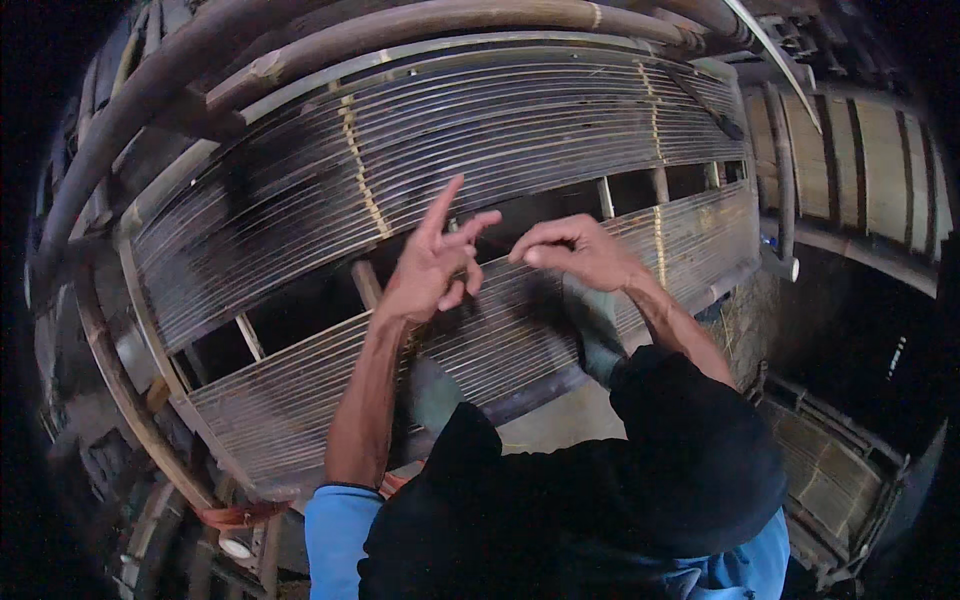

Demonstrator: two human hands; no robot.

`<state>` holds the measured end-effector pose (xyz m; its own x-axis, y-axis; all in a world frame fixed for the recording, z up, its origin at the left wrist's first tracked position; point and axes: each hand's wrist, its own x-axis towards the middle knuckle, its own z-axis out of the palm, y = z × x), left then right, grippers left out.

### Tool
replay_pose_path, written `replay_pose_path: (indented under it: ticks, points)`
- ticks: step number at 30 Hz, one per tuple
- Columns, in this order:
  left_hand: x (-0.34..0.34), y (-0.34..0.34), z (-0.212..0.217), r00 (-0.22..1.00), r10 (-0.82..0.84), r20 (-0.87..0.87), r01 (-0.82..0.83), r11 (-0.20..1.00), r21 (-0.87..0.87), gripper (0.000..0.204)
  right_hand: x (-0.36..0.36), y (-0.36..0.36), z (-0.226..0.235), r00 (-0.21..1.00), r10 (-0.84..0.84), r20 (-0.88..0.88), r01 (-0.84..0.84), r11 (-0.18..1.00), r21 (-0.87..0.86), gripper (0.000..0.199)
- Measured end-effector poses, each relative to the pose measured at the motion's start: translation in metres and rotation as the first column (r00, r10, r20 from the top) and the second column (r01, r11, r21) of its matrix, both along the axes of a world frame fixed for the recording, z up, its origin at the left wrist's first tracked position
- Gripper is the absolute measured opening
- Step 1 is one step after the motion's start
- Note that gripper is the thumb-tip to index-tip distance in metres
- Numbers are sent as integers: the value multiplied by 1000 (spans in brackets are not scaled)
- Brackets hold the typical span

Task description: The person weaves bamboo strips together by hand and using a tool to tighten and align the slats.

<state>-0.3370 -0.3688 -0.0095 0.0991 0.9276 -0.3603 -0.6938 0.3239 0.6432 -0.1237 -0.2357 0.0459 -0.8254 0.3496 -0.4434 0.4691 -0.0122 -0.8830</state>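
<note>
My left hand (438,262) is raised over a slatted bamboo panel (520,120). Its index finger points up and away and another finger stretches to the right, while the remaining fingers bend loosely; I see nothing held. Just to its right, my right hand (585,255) is bent at the wrist, thumb and forefinger brought close together. Whatever may be between those fingertips is too small to make out. The hands are a short way apart. Beneath them lies a nearer slatted panel (290,400), with a dark gap between it and the farther one.
Thick bamboo poles (440,20) curve across the far side and down the left. An orange cloth tie (240,515) wraps a pole at lower left. Another slatted platform (860,160) stands at right, and a low bamboo frame (830,475) at lower right.
</note>
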Motion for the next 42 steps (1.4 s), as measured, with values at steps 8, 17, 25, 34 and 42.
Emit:
replay_pose_path:
  ticks: [8,17,25,34,42]
  points:
    - [-3,-26,-1,434,82,-897,42,993,111,52,8,-2,0,963,-206,173,137,928,347,27]
    - [-68,-156,29,-233,-40,-972,-64,998,-25,15,3,4,-54,965,-207,163,81,822,564,28]
    - [-79,-368,121,-184,-657,-731,-686,619,-383,21,-4,30,-87,960,-273,54,188,778,600,26]
    - [26,-622,175,390,-897,-208,-720,-156,-676,28,-24,-6,-94,963,270,19,-247,849,467,25]
    - [34,-548,121,174,-924,-339,-854,29,-519,34,0,11,-123,982,-30,188,-64,877,476,48]
